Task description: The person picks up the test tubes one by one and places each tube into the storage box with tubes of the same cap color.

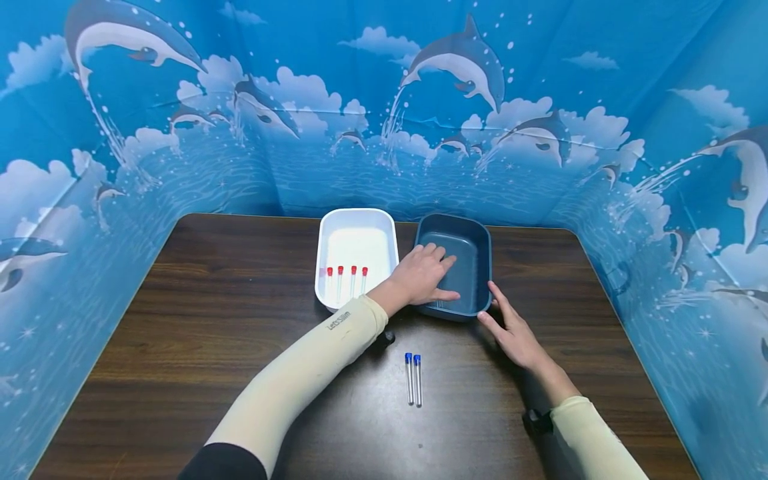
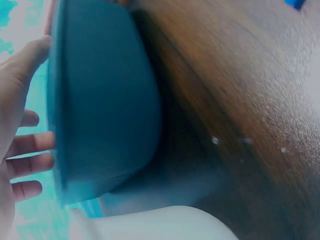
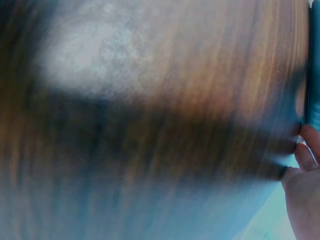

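My left hand [image 1: 423,277] is over the dark blue tray [image 1: 462,227], fingers spread, with nothing visibly held. In the left wrist view, the left hand's fingers [image 2: 32,145] extend past the rim of the tray [image 2: 105,100]. Clear tube ends [image 1: 440,304] show under the thumb inside this tray; the hand hides the rest. At the tray's front right corner is my right hand [image 1: 519,340], thumb and fingers apart beside its wall; whether they touch it is hard to tell. Two clear test tubes with blue caps [image 1: 414,380] lie side by side on the table.
Left of the dark tray stands a white tray [image 1: 360,215] holding several red-capped test tubes [image 1: 340,283]. A dark object [image 1: 389,337], partly hidden, sits under my left wrist. The brown wooden table [image 1: 198,320] ends at a blue dolphin-print curtain [image 1: 336,167].
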{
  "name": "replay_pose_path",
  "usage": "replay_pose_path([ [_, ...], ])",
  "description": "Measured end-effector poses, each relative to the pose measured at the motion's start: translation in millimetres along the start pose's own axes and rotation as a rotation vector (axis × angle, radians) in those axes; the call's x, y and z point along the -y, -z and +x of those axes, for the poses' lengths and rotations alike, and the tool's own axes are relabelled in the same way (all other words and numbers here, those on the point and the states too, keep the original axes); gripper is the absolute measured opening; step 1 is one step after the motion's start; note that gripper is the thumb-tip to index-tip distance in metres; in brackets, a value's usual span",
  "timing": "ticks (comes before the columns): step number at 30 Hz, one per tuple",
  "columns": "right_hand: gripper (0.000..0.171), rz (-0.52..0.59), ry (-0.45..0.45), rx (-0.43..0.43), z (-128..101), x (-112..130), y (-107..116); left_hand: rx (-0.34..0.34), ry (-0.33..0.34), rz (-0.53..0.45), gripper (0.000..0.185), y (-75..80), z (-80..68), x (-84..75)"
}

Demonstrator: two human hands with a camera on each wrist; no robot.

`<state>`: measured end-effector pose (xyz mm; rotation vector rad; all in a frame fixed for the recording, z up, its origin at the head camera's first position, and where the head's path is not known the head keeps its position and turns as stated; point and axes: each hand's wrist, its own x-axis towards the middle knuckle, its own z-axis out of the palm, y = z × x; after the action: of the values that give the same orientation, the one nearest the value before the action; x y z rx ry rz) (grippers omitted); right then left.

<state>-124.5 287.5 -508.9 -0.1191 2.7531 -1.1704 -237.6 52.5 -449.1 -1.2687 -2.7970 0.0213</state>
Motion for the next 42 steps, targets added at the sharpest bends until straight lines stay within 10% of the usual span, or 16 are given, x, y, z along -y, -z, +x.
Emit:
replay_pose_path([
  [24, 0.070, -0.001, 0.027, -0.012, 2.1, 0.2, -0.2, -0.172, 0.024, -0.088, 0.074, 28.5, -69.6, -7.1],
  [42, 0.070, 0.002, 0.042, -0.026, -1.3, -1.7, -1.1, -0.197, 0.056, -0.276, 0.060, -6.5, -143.0, -40.8],
])
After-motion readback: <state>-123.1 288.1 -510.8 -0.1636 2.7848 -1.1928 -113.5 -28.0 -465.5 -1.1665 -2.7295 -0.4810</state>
